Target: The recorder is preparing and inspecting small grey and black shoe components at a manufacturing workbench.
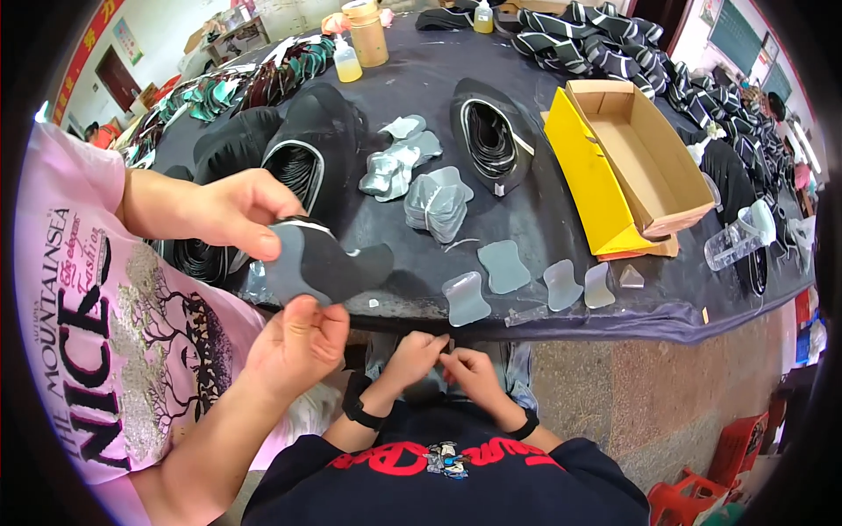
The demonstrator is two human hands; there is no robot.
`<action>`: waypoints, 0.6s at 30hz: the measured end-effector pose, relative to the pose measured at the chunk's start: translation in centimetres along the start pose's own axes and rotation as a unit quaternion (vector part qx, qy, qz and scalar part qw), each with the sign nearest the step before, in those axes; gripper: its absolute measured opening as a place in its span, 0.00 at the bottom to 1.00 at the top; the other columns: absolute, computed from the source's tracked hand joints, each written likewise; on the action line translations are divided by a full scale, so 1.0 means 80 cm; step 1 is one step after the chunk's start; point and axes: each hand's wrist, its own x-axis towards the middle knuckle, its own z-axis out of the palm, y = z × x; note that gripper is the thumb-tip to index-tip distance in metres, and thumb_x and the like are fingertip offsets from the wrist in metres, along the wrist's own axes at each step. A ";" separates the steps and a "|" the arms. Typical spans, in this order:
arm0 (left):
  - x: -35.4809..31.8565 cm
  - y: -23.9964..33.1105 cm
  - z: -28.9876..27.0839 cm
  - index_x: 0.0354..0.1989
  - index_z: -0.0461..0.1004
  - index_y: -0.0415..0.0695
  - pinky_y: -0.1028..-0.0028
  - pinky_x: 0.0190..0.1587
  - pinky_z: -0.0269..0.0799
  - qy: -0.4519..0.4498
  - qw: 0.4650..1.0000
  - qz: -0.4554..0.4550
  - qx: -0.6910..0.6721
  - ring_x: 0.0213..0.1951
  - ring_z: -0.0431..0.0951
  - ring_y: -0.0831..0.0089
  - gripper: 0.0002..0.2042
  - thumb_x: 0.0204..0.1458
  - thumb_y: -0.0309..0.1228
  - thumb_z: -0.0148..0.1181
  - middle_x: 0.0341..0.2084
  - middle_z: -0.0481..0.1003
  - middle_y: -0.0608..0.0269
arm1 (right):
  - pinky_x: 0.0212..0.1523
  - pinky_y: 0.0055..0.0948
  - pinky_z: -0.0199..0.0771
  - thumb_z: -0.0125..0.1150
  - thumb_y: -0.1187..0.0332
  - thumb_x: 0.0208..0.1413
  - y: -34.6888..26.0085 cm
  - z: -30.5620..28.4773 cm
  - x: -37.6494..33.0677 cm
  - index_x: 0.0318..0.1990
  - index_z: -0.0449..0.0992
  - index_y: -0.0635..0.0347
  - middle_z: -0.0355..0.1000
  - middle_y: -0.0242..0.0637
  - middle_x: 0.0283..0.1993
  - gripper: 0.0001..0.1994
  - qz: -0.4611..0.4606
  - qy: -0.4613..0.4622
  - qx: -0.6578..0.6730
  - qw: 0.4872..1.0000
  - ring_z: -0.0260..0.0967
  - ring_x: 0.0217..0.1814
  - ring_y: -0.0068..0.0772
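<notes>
My left hand [412, 358] and my right hand [472, 372] are close together over my lap, just below the table's front edge. Both have curled fingers with the tips meeting; anything between them is too small or hidden to make out. To the left, a co-worker in a pink shirt holds a black shoe upper piece [346, 267] with a grey backing piece [301, 263] against it, using both hands. Nearest my hands on the table lie thin grey curved pieces, among them one at the edge [466, 300] and another behind it [504, 266].
A stack of grey pieces [436, 206] and a loose silvery pile [399, 162] lie mid-table. Bundled black uppers [495, 131] stand behind. An open yellow box [589, 171] sits right, beside a clear plastic cup [732, 245]. A glue bottle [346, 63] stands far left. Red stools [693, 500] are lower right.
</notes>
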 end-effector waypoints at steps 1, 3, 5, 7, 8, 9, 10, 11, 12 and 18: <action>-0.005 0.017 -0.003 0.11 0.65 0.36 0.72 0.16 0.55 0.037 0.998 0.041 0.036 0.13 0.59 0.81 0.22 0.53 0.38 0.49 0.06 0.62 0.67 | 0.21 0.19 0.59 0.53 0.64 0.54 -0.009 -0.005 -0.003 0.20 0.69 0.65 0.67 0.30 0.17 0.15 -0.034 0.031 -0.021 0.999 0.61 0.20 0.16; -0.016 0.058 -0.012 0.11 0.63 0.36 0.74 0.15 0.55 0.022 0.996 0.082 0.019 0.12 0.59 0.83 0.22 0.54 0.39 0.49 0.06 0.60 0.67 | 0.21 0.20 0.58 0.55 0.67 0.53 -0.028 -0.015 -0.010 0.21 0.69 0.65 0.67 0.32 0.18 0.13 -0.077 0.072 -0.052 0.993 0.61 0.20 0.17; -0.022 0.103 -0.016 0.11 0.62 0.36 0.75 0.15 0.55 0.011 0.996 0.087 -0.002 0.12 0.60 0.84 0.22 0.54 0.38 0.49 0.05 0.59 0.67 | 0.21 0.20 0.59 0.55 0.67 0.53 -0.045 -0.020 -0.013 0.21 0.69 0.65 0.67 0.33 0.18 0.13 -0.112 0.096 -0.077 0.986 0.61 0.20 0.18; -0.020 0.140 -0.016 0.12 0.62 0.37 0.77 0.14 0.55 0.019 0.987 0.161 -0.002 0.12 0.62 0.85 0.21 0.55 0.36 0.49 0.06 0.60 0.66 | 0.22 0.21 0.61 0.56 0.70 0.51 -0.062 -0.023 -0.012 0.22 0.69 0.65 0.66 0.36 0.20 0.09 -0.168 0.125 -0.133 0.969 0.63 0.21 0.22; -0.017 0.154 -0.015 0.12 0.62 0.37 0.77 0.14 0.55 0.018 0.987 0.162 0.008 0.12 0.62 0.85 0.21 0.55 0.36 0.49 0.06 0.60 0.66 | 0.22 0.21 0.61 0.56 0.70 0.51 -0.068 -0.022 -0.012 0.22 0.69 0.65 0.66 0.36 0.20 0.09 -0.162 0.122 -0.126 0.971 0.63 0.21 0.22; -0.013 0.165 -0.014 0.14 0.63 0.37 0.78 0.15 0.56 0.029 0.982 0.187 0.012 0.13 0.63 0.85 0.19 0.54 0.35 0.49 0.06 0.62 0.67 | 0.23 0.22 0.62 0.57 0.71 0.50 -0.074 -0.022 -0.011 0.23 0.69 0.65 0.66 0.35 0.20 0.08 -0.210 0.147 -0.144 0.956 0.63 0.20 0.22; -0.007 0.173 -0.012 0.15 0.63 0.37 0.78 0.15 0.56 0.037 0.977 0.209 0.011 0.13 0.64 0.84 0.18 0.54 0.34 0.50 0.07 0.63 0.67 | 0.23 0.23 0.63 0.58 0.73 0.49 -0.079 -0.021 -0.010 0.24 0.69 0.65 0.65 0.35 0.20 0.07 -0.256 0.172 -0.161 0.938 0.63 0.20 0.23; -0.001 0.180 -0.010 0.16 0.65 0.39 0.81 0.14 0.56 0.044 0.973 0.226 0.002 0.13 0.64 0.86 0.17 0.54 0.34 0.50 0.09 0.65 0.68 | 0.27 0.25 0.65 0.60 0.76 0.46 -0.083 -0.022 -0.011 0.30 0.70 0.63 0.65 0.37 0.27 0.05 -0.254 0.164 -0.181 0.936 0.65 0.27 0.28; 0.006 0.186 -0.008 0.17 0.66 0.41 0.84 0.14 0.56 0.048 0.973 0.227 -0.019 0.13 0.65 0.87 0.16 0.54 0.34 0.50 0.11 0.66 0.69 | 0.27 0.25 0.65 0.60 0.76 0.46 -0.086 -0.021 -0.009 0.30 0.70 0.63 0.65 0.37 0.27 0.05 -0.242 0.160 -0.179 0.940 0.65 0.27 0.28; 0.089 0.223 0.023 0.30 0.68 0.39 0.74 0.28 0.66 0.233 0.867 0.420 0.136 0.25 0.70 0.73 0.06 0.46 0.27 0.57 0.21 0.68 0.60 | 0.38 0.31 0.60 0.60 0.79 0.35 -0.087 -0.020 0.012 0.44 0.71 0.53 0.60 0.41 0.41 0.22 -0.327 0.294 -0.426 0.791 0.54 0.40 0.39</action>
